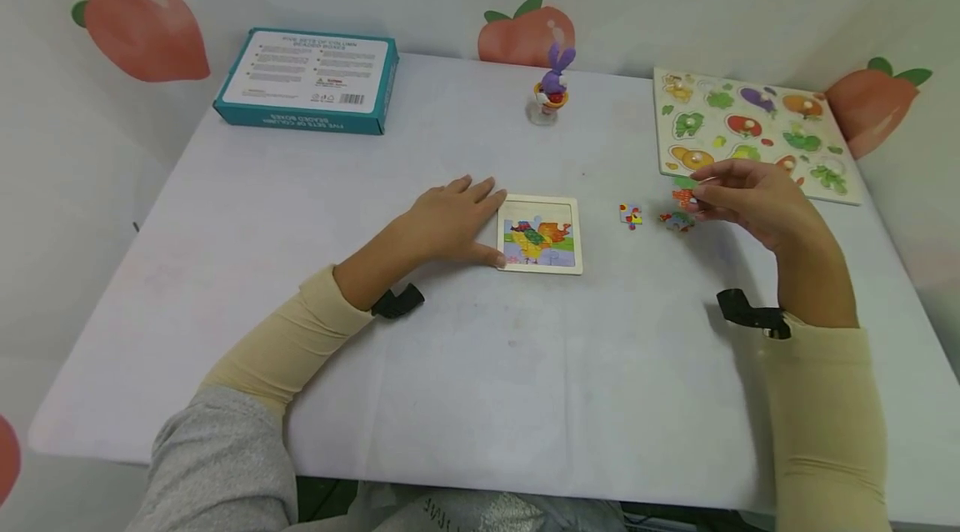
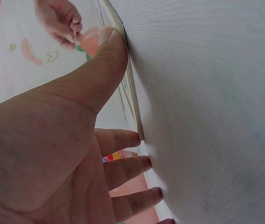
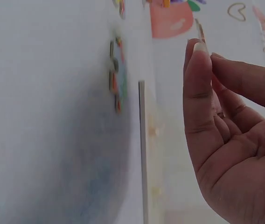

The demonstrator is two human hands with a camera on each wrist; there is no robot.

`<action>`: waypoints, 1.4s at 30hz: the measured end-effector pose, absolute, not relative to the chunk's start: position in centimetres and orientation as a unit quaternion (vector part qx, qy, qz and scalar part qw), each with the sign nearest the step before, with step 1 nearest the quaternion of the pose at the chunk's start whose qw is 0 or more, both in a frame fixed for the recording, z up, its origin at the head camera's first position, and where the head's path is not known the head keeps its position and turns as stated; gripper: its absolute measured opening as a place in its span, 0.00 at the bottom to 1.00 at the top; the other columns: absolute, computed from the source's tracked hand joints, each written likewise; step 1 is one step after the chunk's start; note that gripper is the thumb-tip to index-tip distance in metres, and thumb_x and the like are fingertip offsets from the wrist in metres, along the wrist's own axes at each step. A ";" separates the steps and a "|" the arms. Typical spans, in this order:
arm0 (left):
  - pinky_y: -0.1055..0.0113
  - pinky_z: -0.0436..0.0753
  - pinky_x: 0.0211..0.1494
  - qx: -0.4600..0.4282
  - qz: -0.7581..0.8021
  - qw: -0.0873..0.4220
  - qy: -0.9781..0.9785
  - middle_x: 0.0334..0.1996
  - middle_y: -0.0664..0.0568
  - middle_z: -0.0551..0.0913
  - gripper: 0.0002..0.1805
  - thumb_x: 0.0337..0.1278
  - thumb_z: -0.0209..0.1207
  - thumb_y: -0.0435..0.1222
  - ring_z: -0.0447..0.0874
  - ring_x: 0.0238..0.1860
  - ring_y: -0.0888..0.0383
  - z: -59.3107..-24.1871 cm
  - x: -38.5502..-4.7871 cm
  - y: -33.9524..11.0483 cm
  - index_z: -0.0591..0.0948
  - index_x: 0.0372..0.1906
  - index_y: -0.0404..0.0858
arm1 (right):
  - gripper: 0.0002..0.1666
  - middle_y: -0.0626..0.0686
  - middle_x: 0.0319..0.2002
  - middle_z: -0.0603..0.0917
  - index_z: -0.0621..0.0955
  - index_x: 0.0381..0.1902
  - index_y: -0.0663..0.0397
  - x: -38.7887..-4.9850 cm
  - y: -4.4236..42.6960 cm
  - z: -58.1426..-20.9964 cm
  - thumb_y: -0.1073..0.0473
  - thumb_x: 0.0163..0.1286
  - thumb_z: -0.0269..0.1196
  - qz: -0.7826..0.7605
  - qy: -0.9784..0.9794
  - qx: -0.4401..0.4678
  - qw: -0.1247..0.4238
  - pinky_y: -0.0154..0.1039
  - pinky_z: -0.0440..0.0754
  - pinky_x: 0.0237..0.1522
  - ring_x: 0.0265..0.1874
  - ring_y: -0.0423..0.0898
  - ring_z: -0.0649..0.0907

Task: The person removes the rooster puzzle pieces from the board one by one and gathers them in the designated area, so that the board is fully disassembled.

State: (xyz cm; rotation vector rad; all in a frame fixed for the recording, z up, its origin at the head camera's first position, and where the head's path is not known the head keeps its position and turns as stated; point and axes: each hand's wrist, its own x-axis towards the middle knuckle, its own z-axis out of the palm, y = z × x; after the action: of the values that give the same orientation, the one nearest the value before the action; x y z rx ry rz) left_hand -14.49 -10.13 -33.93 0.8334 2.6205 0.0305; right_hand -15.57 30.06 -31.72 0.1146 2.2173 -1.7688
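A small wooden puzzle frame (image 1: pixel 539 269) lies on the table, its lower part filled with colourful pieces and its top strip bare wood. The left hand (image 1: pixel 453 223) rests at its left side, thumb and fingers spread along the edge; in the left wrist view the thumb of that hand (image 2: pixel 76 126) touches the frame's rim (image 2: pixel 135 105). Over the table at the right, the right hand (image 1: pixel 750 198) pinches a red and green puzzle piece (image 1: pixel 683 195), seen edge-on in the right wrist view above the hand (image 3: pixel 235 116). Two loose pieces (image 1: pixel 631 215) (image 3: pixel 118 74) lie nearby.
A teal box (image 1: pixel 300 119) stands at the back left. A purple-eared figurine (image 1: pixel 553 86) on a clear base is at the back middle. At the back right lies a vegetable peg board (image 1: pixel 750 127), just behind the right hand. The wall borders the table's back edge.
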 end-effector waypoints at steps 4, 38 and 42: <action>0.42 0.59 0.73 0.295 0.012 0.198 0.935 0.80 0.44 0.48 0.57 0.57 0.56 0.70 0.45 0.78 0.39 -33.9 -14.4 -10.2 0.51 0.81 0.42 | 0.06 0.48 0.33 0.87 0.85 0.41 0.51 -15.7 31.4 -32.0 0.66 0.70 0.66 -0.599 0.783 0.050 0.160 0.35 0.85 0.37 0.31 0.44 0.87; 0.42 0.58 0.73 0.291 0.008 0.202 0.935 0.80 0.45 0.46 0.58 0.56 0.55 0.71 0.43 0.78 0.40 -34.0 -14.5 -10.1 0.50 0.81 0.43 | 0.19 0.47 0.35 0.87 0.79 0.53 0.67 -15.7 35.4 -32.9 0.56 0.75 0.63 -0.387 0.883 0.057 0.258 0.36 0.84 0.40 0.34 0.44 0.86; 0.42 0.58 0.73 0.291 0.009 0.200 0.935 0.80 0.45 0.47 0.58 0.56 0.55 0.71 0.43 0.78 0.40 -34.0 -14.4 -10.1 0.50 0.81 0.43 | 0.22 0.47 0.35 0.87 0.78 0.54 0.69 -15.7 35.4 -32.9 0.55 0.74 0.64 -0.371 0.893 0.053 0.251 0.35 0.84 0.39 0.33 0.44 0.86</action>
State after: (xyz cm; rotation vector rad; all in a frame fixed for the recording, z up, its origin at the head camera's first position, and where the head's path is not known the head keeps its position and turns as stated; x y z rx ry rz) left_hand -14.44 -10.11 -34.01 0.8145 2.6145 0.0254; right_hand -15.73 35.37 -32.90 0.1453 2.4288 -1.0096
